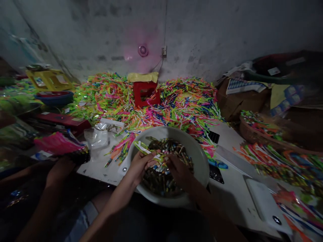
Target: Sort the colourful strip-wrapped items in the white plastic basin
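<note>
Handling of the strip: the green-and-white plastic strip (145, 149) looks light, thin and bendy; I judge it slick and easy to kink, so it is best pinched flat near one end, not in the middle.
Look of the strip: narrow, lime green with white patches, lying slantwise from 10 o'clock to 4 o'clock across the bowl's near-left part.
Left hand (137, 166): fingers closed on the lower end of the strip, over the bowl at its 8 o'clock side.
Right hand (179, 169): curled down into the bowl's contents at about 5 o'clock, touching the small pieces; whether it grips any, I cannot tell.
Bowl (199, 158): pale, round, shallow, sitting on the white tabletop (232, 198) at the person's lap edge.
Contents: a heap of small dark cylindrical pieces (164, 174) with coloured flecks; they look light and loose, likely to roll.
Around: a great spread of neon strips (181, 104) at 12 o'clock, a red stool (146, 94) amid it, another person's hand (60, 169) at 9 o'clock beside a pink bundle (57, 143).
</note>
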A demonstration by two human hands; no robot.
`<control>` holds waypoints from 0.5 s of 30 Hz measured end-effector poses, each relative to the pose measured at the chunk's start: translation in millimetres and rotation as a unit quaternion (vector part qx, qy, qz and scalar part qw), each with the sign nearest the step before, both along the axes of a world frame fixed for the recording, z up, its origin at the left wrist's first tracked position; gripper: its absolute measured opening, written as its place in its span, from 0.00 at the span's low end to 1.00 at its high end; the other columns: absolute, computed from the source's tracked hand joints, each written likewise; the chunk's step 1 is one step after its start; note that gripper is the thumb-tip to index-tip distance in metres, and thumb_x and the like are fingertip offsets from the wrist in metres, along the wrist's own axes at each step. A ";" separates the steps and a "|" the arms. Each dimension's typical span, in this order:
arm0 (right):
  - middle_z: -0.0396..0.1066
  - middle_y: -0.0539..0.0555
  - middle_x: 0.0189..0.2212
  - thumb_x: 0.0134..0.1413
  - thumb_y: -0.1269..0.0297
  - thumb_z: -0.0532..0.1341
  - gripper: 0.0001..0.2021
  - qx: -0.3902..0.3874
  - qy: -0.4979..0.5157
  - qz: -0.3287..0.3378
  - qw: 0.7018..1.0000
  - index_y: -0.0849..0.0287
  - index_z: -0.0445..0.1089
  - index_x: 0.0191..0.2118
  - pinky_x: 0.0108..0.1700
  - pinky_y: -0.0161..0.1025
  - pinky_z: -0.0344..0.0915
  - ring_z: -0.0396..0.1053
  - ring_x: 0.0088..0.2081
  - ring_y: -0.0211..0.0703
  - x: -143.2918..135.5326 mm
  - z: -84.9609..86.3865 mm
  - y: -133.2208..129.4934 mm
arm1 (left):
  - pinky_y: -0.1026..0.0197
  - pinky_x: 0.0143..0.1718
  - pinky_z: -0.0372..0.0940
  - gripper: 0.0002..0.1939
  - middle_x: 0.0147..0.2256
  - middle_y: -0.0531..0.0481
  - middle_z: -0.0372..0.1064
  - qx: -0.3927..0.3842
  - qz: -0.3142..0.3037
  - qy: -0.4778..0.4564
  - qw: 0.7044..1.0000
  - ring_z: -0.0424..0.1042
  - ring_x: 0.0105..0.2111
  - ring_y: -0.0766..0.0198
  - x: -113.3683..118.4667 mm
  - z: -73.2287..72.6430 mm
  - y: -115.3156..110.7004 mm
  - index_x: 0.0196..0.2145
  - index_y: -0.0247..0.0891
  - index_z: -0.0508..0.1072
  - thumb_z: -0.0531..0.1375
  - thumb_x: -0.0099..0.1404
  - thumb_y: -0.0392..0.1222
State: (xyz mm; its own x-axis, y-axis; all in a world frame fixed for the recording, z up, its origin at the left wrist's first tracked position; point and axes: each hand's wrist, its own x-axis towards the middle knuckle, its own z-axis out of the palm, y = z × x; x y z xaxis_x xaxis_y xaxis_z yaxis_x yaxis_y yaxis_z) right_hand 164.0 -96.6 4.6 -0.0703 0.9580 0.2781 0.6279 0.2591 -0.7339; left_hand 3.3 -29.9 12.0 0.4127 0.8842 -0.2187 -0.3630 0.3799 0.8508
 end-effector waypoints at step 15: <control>0.71 0.54 0.35 0.58 0.64 0.51 0.10 0.055 -0.095 -0.045 0.993 0.57 0.66 0.42 0.39 0.35 0.61 0.68 0.37 0.42 -5.9 2.0 -1.5 | 0.63 0.38 0.70 0.26 0.39 0.45 0.74 0.000 0.026 -0.001 1.000 0.72 0.42 0.58 -0.5 -0.1 -2.1 0.47 0.37 0.66 0.66 0.49 0.37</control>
State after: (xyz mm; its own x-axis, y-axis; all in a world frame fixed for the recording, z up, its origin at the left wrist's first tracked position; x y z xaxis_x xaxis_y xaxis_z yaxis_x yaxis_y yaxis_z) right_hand 158.1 -98.1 6.6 -0.0468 0.9273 0.3713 0.7761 0.2678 -0.5710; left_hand 2.8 -32.1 11.9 0.3669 0.9041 -0.2191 -0.3832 0.3615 0.8500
